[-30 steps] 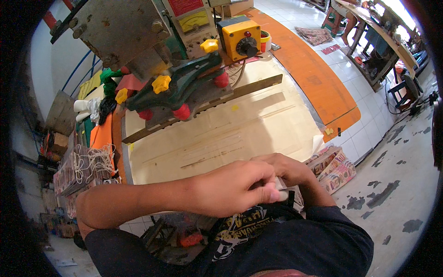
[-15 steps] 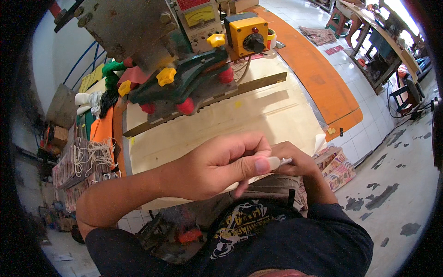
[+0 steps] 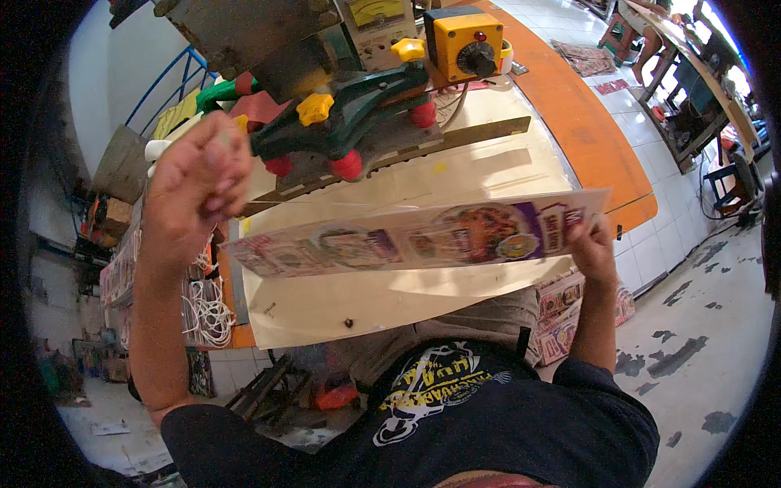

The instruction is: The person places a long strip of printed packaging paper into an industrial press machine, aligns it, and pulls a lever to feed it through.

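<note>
My right hand [image 3: 592, 248] grips the right end of a long, narrow printed plastic sheet [image 3: 390, 241] with food pictures. The sheet slants across the pale work surface [image 3: 390, 297], its left end near my left wrist. My left hand [image 3: 199, 183] is raised at the left, its fingers curled in and blurred. What they hold is hidden, though a thin pale line runs from beside them along the sheet's upper edge. Beyond the sheet stands a press-like machine with a dark green frame [image 3: 342, 122], red feet and yellow star knobs.
A metal bar [image 3: 480, 135] lies along the machine's front. A yellow control box [image 3: 466, 50] stands at its right, beside an orange table edge [image 3: 598, 154]. White cords [image 3: 210, 313] hang at the left. More printed sheets [image 3: 561, 313] are stacked beside my right forearm.
My hands were together before my chest. My left hand has moved up and left, while my right has gone right and brought the printed sheet over the work surface.
</note>
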